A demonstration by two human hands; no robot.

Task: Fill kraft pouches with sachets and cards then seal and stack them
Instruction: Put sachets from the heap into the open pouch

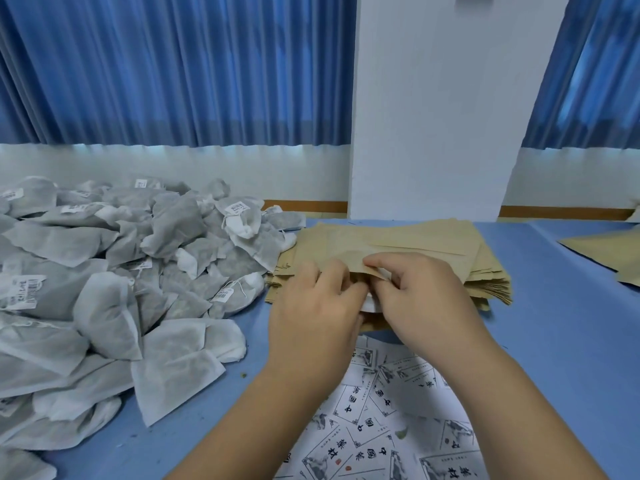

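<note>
So I've got both hands on the near edge of the top flat brown kraft paper pouch [381,244], which sits on a stack of the same pouches in the middle of the blue-covered counter [561,341]. My left hand [311,306] and right hand [415,299] are both pinched narrow on the mouth of that pouch, fingertips nearly touching each other, looks like I'm peeling the opening apart. There's a sliver of white showing between the fingers; can't tell if that's a card or the lining.

Handling-wise I'd guess these pouches are light, thin and a bit slick against each other, so grabbing one layer by the lip corner is the way to go, otherwise two come up. Paper creases easily too.

Left of the stack is a big heap of soft grey-white mesh sachets with barcode tags [104,289], floppy and easy to squash. Printed white cards [381,417] are scattered right under my wrists.

Blue pleated curtains [173,71] and a white pillar [433,105] behind.
</note>
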